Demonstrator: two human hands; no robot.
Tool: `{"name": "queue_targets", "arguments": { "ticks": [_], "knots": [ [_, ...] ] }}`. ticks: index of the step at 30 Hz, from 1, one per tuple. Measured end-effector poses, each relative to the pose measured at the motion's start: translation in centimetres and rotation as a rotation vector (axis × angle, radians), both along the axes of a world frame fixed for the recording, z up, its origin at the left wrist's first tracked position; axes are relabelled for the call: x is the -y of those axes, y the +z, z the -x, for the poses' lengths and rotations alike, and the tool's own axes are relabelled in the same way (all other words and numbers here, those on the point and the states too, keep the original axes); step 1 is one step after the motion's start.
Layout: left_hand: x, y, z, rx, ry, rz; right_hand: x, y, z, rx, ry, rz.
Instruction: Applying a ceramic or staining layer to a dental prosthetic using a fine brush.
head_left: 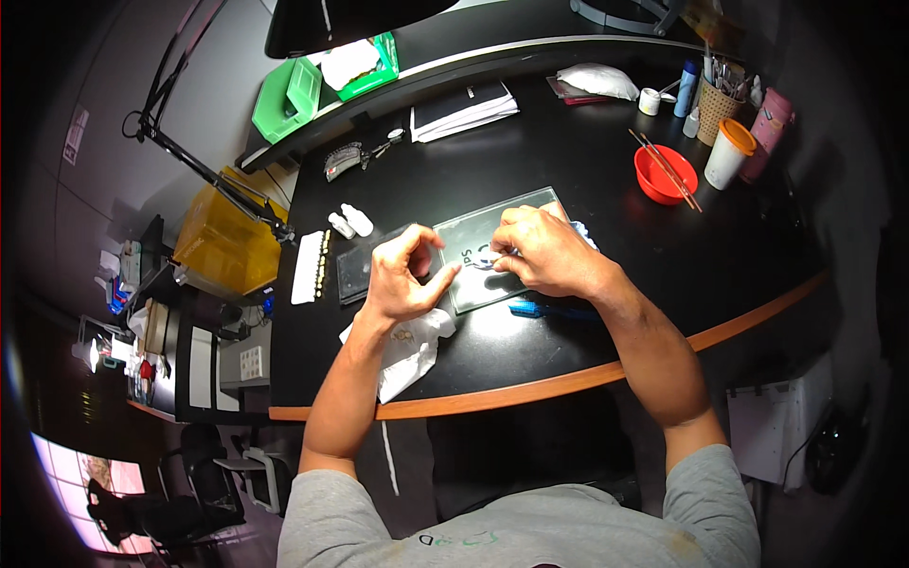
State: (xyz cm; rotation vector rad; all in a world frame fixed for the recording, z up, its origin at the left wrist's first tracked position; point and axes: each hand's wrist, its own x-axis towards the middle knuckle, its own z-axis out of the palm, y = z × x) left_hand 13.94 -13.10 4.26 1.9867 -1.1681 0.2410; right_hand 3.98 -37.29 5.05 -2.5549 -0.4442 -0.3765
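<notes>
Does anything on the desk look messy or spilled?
Yes, messy: the white tissue below the left hand is crumpled, with small brownish marks or bits on it; I can't tell which. I see no clear spill.

From afar I'm seeing a grey T-shirt (559, 525) with short sleeves (327, 516), green and dark markings (473, 538) showing across its front, a yellowish patch (683, 545) sitting near the right sleeve (715, 497).

On the right of the black table (568, 133) stood a red bowl (653, 188) with two thin sticks (678, 183) across it, an orange-lidded cup (725, 165) and a pink bottle (769, 128), while some papers (464, 112) lay at the far side.
</notes>
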Motion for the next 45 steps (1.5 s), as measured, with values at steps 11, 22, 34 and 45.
{"name": "queue_targets", "arguments": {
  "ticks": [11, 22, 34, 45],
  "knots": [
    [1.6, -0.9, 1.3, -0.113, -0.355, 0.196, -0.7, 0.7, 0.2, -0.173, 0.155, -0.391],
    [0.9, -1.5, 1.0, -0.474, -0.248, 0.354, -0.5, 0.7, -0.2, -0.315, 0.148, -0.733],
    [1.2, -1.4, 1.1, -0.437, -0.216, 0.256, -0.3, 0.7, -0.3, -0.209, 0.155, -0.747],
    [1.4, -0.9, 1.9, -0.377, -0.172, 0.245, -0.1, 0.5, -0.2, -0.188, 0.177, -0.713]
  ]
}}
